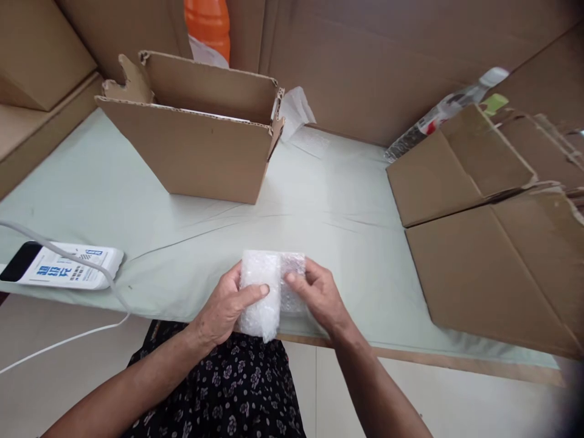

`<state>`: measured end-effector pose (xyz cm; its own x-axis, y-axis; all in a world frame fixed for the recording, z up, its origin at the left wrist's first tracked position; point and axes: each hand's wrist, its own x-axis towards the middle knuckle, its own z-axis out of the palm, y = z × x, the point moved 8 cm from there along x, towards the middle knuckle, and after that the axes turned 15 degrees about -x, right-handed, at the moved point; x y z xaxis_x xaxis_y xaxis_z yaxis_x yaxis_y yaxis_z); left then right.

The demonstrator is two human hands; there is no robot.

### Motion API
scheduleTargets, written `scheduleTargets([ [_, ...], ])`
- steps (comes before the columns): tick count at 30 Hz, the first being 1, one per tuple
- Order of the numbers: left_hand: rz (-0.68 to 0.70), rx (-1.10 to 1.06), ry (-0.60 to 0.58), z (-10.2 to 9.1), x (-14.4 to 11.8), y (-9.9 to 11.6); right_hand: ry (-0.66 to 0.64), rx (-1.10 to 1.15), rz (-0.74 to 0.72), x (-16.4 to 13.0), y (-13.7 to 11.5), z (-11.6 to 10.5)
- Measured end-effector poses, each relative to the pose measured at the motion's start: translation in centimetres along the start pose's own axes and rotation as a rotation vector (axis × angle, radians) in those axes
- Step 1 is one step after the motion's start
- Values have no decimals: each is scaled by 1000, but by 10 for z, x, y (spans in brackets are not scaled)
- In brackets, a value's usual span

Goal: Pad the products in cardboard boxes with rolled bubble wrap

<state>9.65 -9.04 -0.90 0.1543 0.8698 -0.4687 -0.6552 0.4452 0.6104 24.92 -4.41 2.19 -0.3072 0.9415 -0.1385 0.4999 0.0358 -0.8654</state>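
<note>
Both of my hands hold bubble wrap at the table's front edge. My left hand (pixel 230 299) grips a white, thickly layered bubble-wrap bundle (pixel 260 286), thumb across its front. A thinner, see-through flap of bubble wrap (pixel 292 298) extends from the bundle's right side, and my right hand (pixel 319 292) pinches it between thumb and fingers. Whatever lies inside the bundle cannot be made out. Beyond my hands stands an open-topped cardboard box (pixel 214 152) with a pale edge of something showing inside.
A white power bank (pixel 73 267) with a grey cable lies at the left edge. Cardboard boxes (pixel 493 261) stand at the right, a plastic bottle (pixel 447 112) leaning behind them. Crumpled wrap (pixel 296 112) and an orange bottle (pixel 207 27) are at the back. Pale green cloth covers the table (pixel 347 243).
</note>
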Motion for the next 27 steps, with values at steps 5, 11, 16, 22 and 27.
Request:
scheduleTargets([
  [5,518,668,111,9,4,39,23,20,-57,1,-18,22],
  [11,698,932,-127,36,-4,34,100,106,28,17,-17,12],
  [16,256,695,-145,8,10,33,15,113,9,24,-16,2],
  [22,300,930,-257,14,10,57,-133,-150,-122,37,-46,-16],
  [27,1134,1159,-172,53,-21,162,164,-185,-231,54,-105,-74],
])
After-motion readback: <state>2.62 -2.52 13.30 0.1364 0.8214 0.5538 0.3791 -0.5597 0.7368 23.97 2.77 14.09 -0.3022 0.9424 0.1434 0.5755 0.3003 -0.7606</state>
